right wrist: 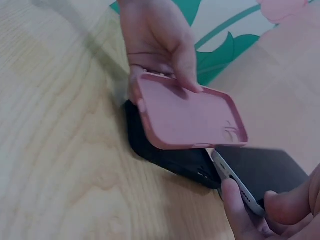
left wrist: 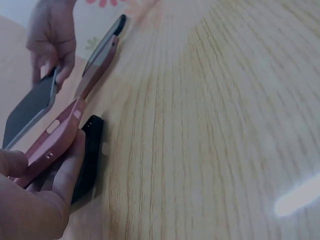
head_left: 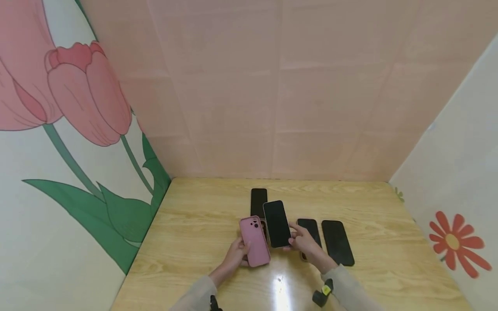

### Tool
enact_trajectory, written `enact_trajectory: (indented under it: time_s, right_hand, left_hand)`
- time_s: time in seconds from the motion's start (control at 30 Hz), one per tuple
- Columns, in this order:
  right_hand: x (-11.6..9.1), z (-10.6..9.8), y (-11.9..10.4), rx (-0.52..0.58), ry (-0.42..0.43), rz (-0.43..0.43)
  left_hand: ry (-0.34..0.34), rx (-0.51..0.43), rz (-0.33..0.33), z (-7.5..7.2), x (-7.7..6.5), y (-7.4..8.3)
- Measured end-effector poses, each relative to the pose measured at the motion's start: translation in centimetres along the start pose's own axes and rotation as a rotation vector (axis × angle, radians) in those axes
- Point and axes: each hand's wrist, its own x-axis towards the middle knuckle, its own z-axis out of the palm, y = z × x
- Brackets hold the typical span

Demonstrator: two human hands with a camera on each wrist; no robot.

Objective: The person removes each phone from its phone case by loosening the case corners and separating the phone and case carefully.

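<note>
My left hand grips an empty pink phone case by its near end, lifted off the wooden table; the case shows its hollow inside in the right wrist view, and its edge in the left wrist view. My right hand pinches the lower corner of a black-screened phone, also raised, right beside the case. In the right wrist view the phone sits between thumb and finger. A black case or phone lies flat under the pink case.
Three more dark phones lie on the table: one at the back, one under my right hand, one further right. Pink back wall, a tulip-painted wall left and a flower-painted wall right enclose the table.
</note>
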Motion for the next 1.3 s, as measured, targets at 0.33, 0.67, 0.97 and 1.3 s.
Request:
enact_trajectory:
  time_s: [0.33,0.67,0.97,1.3]
  right_hand:
    - [2.7,-0.8,-0.3,-0.013,0.17,0.012]
    - [6.1,-2.1,-0.4,-0.023,0.227,0.089]
    - [8.2,-1.9,-0.5,0.03,0.283,0.122]
    - [8.9,-1.7,-0.6,0.063,0.29,0.111]
  left_hand:
    - [-0.048,0.031,-0.029,-0.4,-0.4,-0.3]
    - [-0.138,0.122,-0.058,-0.2,-0.7,-1.0]
    - [-0.175,0.122,-0.076,0.1,-0.7,-1.3]
    - [-0.195,0.137,-0.085,0.3,-1.0,-1.1]
